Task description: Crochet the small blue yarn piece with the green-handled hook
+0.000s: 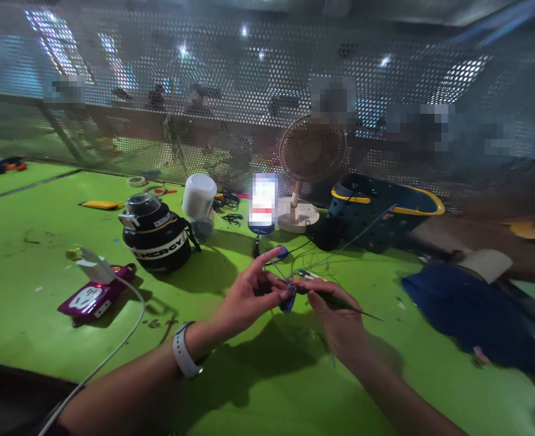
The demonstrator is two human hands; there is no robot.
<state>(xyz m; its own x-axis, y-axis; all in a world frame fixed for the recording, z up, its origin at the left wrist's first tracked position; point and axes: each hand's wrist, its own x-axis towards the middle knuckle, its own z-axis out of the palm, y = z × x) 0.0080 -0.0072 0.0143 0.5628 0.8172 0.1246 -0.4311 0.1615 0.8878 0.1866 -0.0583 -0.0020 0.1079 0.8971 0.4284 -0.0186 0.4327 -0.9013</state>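
Note:
My left hand pinches a small blue-purple yarn piece between thumb and fingers, its index finger raised with yarn over it. A thin tool with a dark green handle is held in my right hand, its front end at the yarn piece and its thin rear end pointing right. The two hands meet at the piece. A pale blue yarn strand runs from the hands up to the dark blue basket with yellow handles.
On the green table stand a black flask, a purple power strip with a white cable, a white container, a lit phone and a fan. Dark blue cloth lies right.

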